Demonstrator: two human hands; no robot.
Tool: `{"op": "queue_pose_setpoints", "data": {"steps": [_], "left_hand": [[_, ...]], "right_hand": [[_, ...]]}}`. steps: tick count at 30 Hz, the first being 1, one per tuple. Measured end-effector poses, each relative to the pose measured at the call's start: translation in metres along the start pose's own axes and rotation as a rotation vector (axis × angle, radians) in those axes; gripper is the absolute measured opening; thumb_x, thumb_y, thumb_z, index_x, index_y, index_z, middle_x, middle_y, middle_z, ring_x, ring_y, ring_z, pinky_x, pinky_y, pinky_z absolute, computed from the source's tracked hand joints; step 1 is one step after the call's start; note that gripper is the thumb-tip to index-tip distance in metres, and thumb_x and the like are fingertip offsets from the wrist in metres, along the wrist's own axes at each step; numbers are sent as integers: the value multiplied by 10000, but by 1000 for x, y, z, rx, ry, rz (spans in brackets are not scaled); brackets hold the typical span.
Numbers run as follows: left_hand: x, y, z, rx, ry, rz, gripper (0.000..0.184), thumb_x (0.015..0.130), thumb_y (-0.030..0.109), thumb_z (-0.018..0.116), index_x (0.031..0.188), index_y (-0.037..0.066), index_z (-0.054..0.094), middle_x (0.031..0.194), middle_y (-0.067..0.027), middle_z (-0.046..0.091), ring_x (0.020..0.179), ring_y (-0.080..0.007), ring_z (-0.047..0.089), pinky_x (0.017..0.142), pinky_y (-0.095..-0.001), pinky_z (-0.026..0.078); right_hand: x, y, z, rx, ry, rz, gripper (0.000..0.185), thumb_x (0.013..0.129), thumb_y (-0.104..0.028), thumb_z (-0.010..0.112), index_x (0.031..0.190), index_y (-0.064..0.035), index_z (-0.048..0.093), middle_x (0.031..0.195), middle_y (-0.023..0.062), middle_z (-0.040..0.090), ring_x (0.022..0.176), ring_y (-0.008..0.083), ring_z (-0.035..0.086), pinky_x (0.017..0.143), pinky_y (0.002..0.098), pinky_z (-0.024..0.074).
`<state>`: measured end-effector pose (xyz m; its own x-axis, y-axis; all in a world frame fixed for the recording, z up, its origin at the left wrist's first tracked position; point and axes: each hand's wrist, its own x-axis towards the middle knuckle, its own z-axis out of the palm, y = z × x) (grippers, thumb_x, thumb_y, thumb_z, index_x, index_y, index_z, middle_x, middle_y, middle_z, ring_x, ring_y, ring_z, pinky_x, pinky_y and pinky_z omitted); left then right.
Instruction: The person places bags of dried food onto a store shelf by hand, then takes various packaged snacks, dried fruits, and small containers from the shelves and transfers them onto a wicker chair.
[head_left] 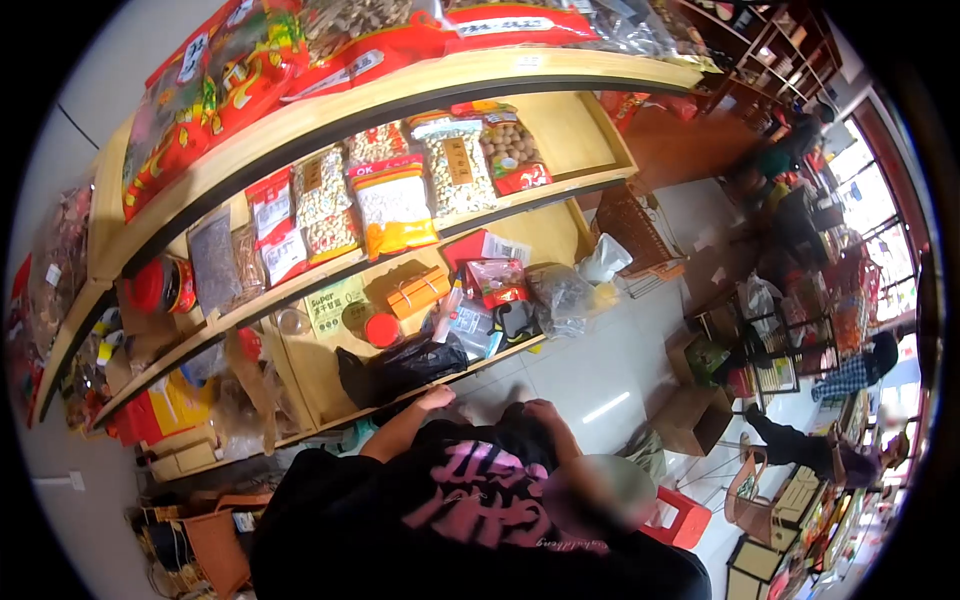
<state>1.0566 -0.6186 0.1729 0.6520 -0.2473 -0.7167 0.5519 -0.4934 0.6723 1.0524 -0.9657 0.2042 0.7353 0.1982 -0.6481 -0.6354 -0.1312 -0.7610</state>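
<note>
My left hand (437, 397) is in front of my body, by the front edge of the lowest shelf. Its fingers are curled in, and nothing shows in them. A crumpled black plastic bag (405, 372) lies just beyond it on that shelf. My right hand (541, 410) hangs at waist height over the floor, loosely closed, with no object visible in it. Close ahead on the shelf are a clear plastic container with a blue label (473, 328), a red-lidded jar (382, 330), an orange box (418, 292) and a red pouch (497, 282).
Wooden shelves (575, 135) curve across the front, with bagged dry goods such as a white and orange packet (393, 205). A cardboard box (692, 418) and a red box (677, 518) are on the floor at right. People (825, 455) stand farther right, near displays.
</note>
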Motion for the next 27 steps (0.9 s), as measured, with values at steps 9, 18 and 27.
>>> {"op": "queue_pose_setpoints", "data": {"steps": [9,18,27], "left_hand": [[-7,-11,-7,-511,-21,-215,365,863,292,503,1122,35,530,1045,-139,590,919,-240,576,753,-381,457],[-43,297,-86,-306,335,577,399,872,379,507,1156,99,527,1002,-10,575,902,-107,518,735,-261,422],[-3,515,-146,-438,750,772,490,844,217,565,1266,79,357,1290,-179,403,1200,-307,400,967,-386,363]], "right_hand": [[37,-193,4,51,-193,-125,338,867,-308,492,1077,-49,548,967,94,638,836,191,630,703,286,471],[66,-477,-8,191,-192,-598,261,877,-231,473,981,-12,570,774,75,616,617,96,523,562,221,416],[202,-571,-27,-176,204,-738,519,793,-317,624,1134,55,503,1129,188,532,975,246,557,811,341,455]]}}
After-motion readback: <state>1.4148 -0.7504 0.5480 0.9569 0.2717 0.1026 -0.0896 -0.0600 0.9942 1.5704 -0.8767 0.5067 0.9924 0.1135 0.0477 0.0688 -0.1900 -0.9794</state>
